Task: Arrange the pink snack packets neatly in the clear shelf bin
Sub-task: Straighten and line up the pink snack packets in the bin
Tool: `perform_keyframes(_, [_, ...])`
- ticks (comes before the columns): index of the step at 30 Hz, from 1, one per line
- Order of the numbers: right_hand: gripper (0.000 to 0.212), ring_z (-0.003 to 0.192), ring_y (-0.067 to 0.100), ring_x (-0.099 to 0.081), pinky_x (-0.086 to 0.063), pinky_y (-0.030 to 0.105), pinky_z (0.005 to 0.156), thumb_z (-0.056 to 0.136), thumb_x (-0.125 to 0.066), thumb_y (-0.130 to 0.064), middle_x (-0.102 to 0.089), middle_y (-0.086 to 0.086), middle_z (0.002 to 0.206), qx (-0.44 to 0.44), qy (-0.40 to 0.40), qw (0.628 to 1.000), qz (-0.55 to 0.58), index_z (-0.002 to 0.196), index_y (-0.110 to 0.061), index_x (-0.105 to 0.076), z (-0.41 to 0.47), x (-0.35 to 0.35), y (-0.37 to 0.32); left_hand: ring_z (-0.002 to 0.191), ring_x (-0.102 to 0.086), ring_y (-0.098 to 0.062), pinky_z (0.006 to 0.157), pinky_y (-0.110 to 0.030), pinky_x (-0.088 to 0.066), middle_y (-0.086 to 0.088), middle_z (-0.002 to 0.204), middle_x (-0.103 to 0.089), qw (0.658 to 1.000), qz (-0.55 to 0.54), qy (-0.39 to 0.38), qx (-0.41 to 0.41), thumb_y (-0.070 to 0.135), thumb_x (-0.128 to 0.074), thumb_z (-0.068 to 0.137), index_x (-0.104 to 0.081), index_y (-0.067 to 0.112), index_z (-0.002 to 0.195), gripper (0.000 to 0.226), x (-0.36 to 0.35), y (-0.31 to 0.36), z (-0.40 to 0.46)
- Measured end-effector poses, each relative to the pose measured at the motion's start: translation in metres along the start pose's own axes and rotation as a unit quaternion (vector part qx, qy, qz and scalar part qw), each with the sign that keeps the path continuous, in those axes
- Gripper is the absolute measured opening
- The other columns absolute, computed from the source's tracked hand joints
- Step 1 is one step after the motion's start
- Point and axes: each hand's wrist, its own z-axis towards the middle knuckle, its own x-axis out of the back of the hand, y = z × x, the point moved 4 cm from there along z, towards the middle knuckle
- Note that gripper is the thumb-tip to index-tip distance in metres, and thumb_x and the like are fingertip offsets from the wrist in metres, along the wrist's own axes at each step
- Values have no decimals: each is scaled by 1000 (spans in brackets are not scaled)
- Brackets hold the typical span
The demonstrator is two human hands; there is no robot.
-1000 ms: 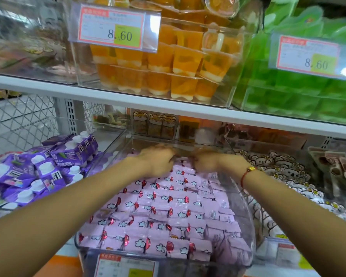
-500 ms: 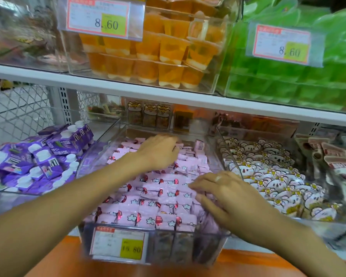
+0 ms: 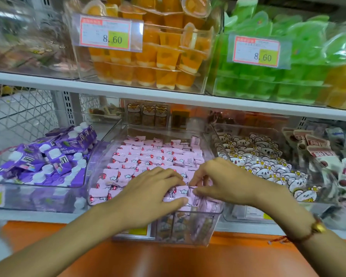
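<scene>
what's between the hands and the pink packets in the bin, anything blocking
Nothing visible. The left hand and right hand are already on the front pink packets, fingers touching them, inside the open-topped bin.

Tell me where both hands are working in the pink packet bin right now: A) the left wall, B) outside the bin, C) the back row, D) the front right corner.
D: the left hand and right hand meet over pink packets at the clear bin's front right corner.
</scene>
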Motion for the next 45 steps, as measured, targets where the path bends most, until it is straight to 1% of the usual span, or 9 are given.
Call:
perform_keyframes(6, [32,103,8,-43,-36,27,85,84,-57,-56,-57,-17,106,15,77,992,-96,106,-35,-67,-45,4,7,126,-29,2,105,-26,-29,27,140,-34,1000,-20,-15,6,64,-34,90,-38,40,136,52,0,-1,-3])
perform_keyframes(13, [4,70,18,-56,-44,29,57,83,-64,-25,-60,-5,75,73,169,966,-182,81,-21,-64,-45,-19,-24,121,-32,7,98,-20,-31,28,131,-42,998,-35,48,-26,53,-44,92,-42,42,131,40,6,8,-7])
perform_keyframes(16, [29,69,20,-57,-47,30,55,68,-80,-15,-59,-1,77,83,170,971,-146,91,-17,-63,-39,-32,-30,115,-34,4,93,-20,-31,25,122,-48,998,13,34,-53,48,-37,97,-45,38,127,33,3,13,-10])
perform_keyframes(20, [9,69,6,-51,-40,26,58,96,-50,-25,-52,-8,75,8,235,970,61,93,-18,-56,-41,-12,-15,110,-36,2,81,-19,-27,23,116,-50,999,4,29,-44,45,-38,97,-48,37,125,31,5,14,-9])
perform_keyframes(26, [17,64,3,-55,-46,18,58,98,-46,-16,-61,-7,76,-91,451,826,325,85,-17,-56,-59,28,19,100,-34,25,86,-21,-35,39,113,-41,979,-169,103,49,46,-38,97,-43,48,128,31,18,20,-5])
perform_keyframes(32, [20,64,6,-65,-52,15,57,99,-44,-13,-67,7,80,-169,328,703,608,90,-5,-60,-50,6,14,98,-47,8,65,-15,-42,27,110,-47,957,-190,221,-3,51,-70,75,-46,43,116,48,38,50,-8])
perform_keyframes(35, [24,61,9,-62,-55,18,59,97,-47,-28,-68,-1,72,-170,244,654,696,95,-8,-61,-45,3,11,88,-60,3,66,-11,-49,21,97,-65,909,-349,220,65,42,-70,78,-61,38,106,30,41,37,-7])
perform_keyframes(41, [57,76,10,-64,-52,20,61,70,-65,-57,-67,-2,87,-105,170,695,691,110,-17,-65,-41,1,2,75,-73,-14,56,-20,-56,-5,81,-76,709,-655,45,259,55,-73,57,-71,18,90,50,14,27,-2])
perform_keyframes(45, [40,73,12,-66,-53,17,61,68,-65,-51,-68,5,80,-99,195,688,692,86,-16,-73,-41,-1,2,75,-73,-13,54,-19,-54,-7,87,-75,709,-655,15,260,72,-60,52,-72,17,91,69,10,23,-1])
